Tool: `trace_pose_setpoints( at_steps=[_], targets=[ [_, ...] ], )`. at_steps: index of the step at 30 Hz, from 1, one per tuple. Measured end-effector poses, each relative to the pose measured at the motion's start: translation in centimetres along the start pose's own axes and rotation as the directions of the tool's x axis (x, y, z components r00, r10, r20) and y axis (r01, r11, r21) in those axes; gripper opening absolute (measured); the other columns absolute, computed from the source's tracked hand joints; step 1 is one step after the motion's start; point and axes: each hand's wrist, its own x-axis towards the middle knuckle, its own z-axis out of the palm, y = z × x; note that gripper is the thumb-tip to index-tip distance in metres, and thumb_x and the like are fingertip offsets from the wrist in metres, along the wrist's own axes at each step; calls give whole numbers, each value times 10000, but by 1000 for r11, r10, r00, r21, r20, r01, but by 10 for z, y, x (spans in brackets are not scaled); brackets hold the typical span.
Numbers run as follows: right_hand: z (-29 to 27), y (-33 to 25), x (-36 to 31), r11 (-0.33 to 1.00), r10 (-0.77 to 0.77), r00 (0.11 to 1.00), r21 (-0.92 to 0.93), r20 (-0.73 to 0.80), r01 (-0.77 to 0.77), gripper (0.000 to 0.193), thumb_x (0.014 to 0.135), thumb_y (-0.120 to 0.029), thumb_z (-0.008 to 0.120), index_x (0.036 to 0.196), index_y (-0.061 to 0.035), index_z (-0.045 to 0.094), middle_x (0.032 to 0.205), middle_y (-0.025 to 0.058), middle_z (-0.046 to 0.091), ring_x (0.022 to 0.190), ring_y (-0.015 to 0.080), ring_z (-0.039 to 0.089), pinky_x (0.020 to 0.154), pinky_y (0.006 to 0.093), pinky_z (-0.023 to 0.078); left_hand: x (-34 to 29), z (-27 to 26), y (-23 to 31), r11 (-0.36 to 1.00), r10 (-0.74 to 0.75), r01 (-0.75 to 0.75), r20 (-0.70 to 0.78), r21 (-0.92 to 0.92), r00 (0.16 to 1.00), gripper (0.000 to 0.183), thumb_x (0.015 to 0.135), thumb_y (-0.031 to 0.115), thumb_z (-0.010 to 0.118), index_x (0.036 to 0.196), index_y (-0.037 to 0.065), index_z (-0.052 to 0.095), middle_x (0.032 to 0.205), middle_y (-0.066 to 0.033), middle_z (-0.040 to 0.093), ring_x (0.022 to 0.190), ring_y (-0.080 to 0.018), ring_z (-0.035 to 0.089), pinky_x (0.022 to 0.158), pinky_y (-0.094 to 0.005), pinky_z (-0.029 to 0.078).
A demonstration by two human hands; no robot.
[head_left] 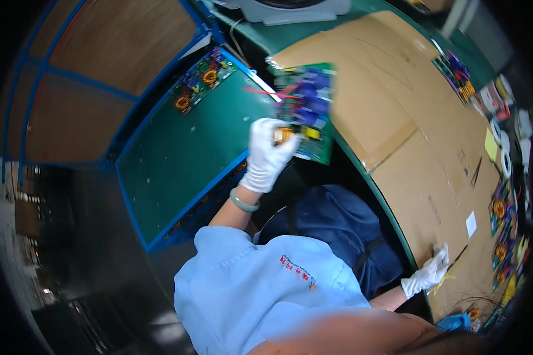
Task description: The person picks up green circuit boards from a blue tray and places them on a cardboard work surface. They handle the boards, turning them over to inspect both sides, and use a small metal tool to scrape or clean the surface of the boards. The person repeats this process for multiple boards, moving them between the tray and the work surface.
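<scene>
Covering much of the bench on the person's right, a large cardboard sheet (408,106) lies flat, while on the left is a smaller green surface (183,154) with blue edges, bearing circuit boards with coils (202,81) at its far side. Between these two appears the green circuit board (308,112), somewhat blurred, held up by the gloved left hand (268,151), whose fingers are closed on its near part. The gloved right hand (429,275) is at the sheet, beside a thin yellow strip (444,283), but whether it holds something, one cannot tell.
</scene>
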Motion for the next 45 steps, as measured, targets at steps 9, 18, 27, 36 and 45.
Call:
trace_pose_setpoints(
  at_steps=[9,18,27,36,45],
  targets=[
    [-12,6,26,990,128,988,-62,89,-123,363,1038,-310,608,1270,-45,695,972,110,751,524,29,263,475,219,222,-84,-143,-276,581,-271,582,-539,569,797,333,719,187,854,947,12,686,888,-197,663,875,-399,644,781,-507,521],
    [-10,-8,49,972,203,977,-133,65,-193,307,1002,-267,628,1202,-57,728,868,-5,673,598,32,410,518,217,265,-26,-188,-381,462,-520,667,-430,585,738,337,759,153,839,1042,68,675,1054,-204,621,1025,-416,612,872,-495,533],
    [-5,-29,34,951,236,967,-226,92,-210,243,994,-283,636,1125,-98,723,864,-48,633,709,40,472,626,228,330,28,-218,-451,398,-633,700,-375,593,677,385,756,178,859,1081,81,677,1126,-212,619,1069,-414,631,928,-467,543],
    [8,-69,12,948,134,989,-299,68,-108,259,982,-185,630,1143,5,703,990,35,706,912,148,632,857,298,499,35,-185,-323,654,-314,651,-644,386,697,301,893,157,641,1107,-29,740,967,-215,758,857,-407,726,756,-496,566],
    [10,-60,-8,973,-129,990,-187,62,139,269,1012,-249,612,1156,-53,725,1031,133,743,966,279,711,879,361,551,119,-1,-148,988,104,-147,-458,-58,883,287,972,49,660,1248,-8,604,1189,-169,664,1011,-273,663,886,-387,560]
  ],
)
